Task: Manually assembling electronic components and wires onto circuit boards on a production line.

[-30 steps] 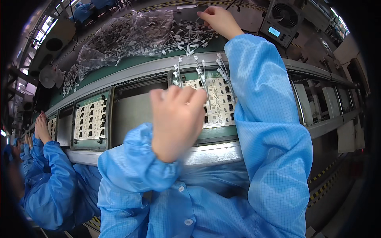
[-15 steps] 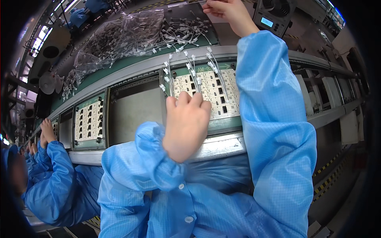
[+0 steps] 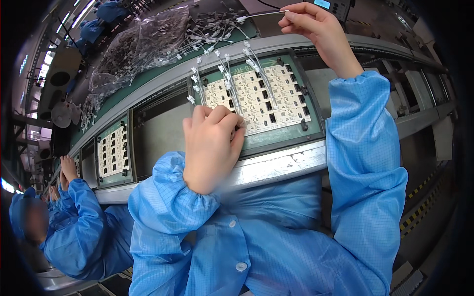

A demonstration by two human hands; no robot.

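My right hand [image 3: 323, 37], raised at the upper right, pinches one end of a thin white cable [image 3: 264, 15]. A white connector on the cable's other end hangs toward the cable pile. My left hand [image 3: 212, 143] has its fingers curled in at the near left corner of a panel of white circuit boards [image 3: 254, 96]; what its fingertips hold, if anything, is hidden. Several white connector cables [image 3: 227, 81] lie in bundles over these boards, their plugs reaching past the far edge. The panel sits in a green fixture [image 3: 276, 140] on the line.
Beyond the rail lies a heap of cables [image 3: 212, 32] beside a clear plastic bag [image 3: 148, 42] full of them. A second board panel [image 3: 112, 150] sits farther left, near a co-worker in a blue smock [image 3: 74, 232]. A metal rail [image 3: 276, 165] runs along the near side.
My right hand has come nearer and to the right, drawing a white cable from the pile. My left hand has shifted slightly left and turned. The whole view has shifted a little.
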